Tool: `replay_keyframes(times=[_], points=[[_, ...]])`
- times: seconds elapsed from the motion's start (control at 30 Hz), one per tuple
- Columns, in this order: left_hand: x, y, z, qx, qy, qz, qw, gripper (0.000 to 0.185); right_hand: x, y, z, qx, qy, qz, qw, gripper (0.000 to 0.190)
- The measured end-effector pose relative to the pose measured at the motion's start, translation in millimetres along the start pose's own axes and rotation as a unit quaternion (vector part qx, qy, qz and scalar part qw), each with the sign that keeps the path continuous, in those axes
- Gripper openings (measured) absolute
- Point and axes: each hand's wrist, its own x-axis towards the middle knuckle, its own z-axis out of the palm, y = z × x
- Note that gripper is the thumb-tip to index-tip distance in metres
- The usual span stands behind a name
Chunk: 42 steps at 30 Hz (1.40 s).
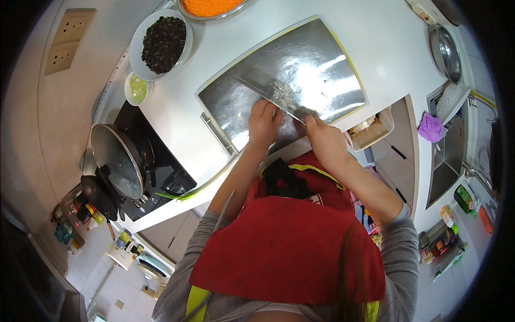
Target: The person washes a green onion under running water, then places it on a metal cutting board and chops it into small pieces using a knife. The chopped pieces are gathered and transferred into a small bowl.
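On the counter before me lies a metal cutting board (249, 72) with a yellow-green edge. My right hand (328, 143) grips a kitchen knife (261, 91) at its handle end, the blade pointing to the far left across the board. Close against the near side of the blade is my left hand (263, 122), its fingers bent; whether they pinch anything is hidden. Finely chopped whitish pieces (285, 94), possibly garlic, lie just beyond the blade.
Back left stand a bowl of chopped dark food (164, 45), a small cup of chopped green pieces (138, 88) and a dish of orange bits (211, 7). A lidded pan (116, 161) sits on the black cooktop (169, 169). Right are a scrap bin (372, 131) and sink (446, 169).
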Motion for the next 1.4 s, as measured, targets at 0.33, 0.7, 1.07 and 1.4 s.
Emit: replay_keyframes(times=[0.33,0.7,1.07,1.4], points=[[-11.9,0.6,-8.9,-0.001,-0.018,-0.030,0.999,0.028,14.6,-11.0,13.8,-0.016,0.050,-0.038,0.998,0.015],[-8.9,-1.8,-7.8,-0.013,-0.032,-0.030,0.999,0.037,-3.8,-3.7,16.7,-0.026,0.033,-0.018,0.999,0.014],[-13.2,-5.4,-4.4,0.012,-0.029,-0.039,0.999,0.034,-7.4,-5.4,7.6,0.012,0.008,-0.026,1.000,0.014],[-7.1,-1.7,-3.5,0.002,0.014,-0.002,1.000,0.026,-4.1,-12.7,1.6,0.008,0.018,-0.017,1.000,0.010]])
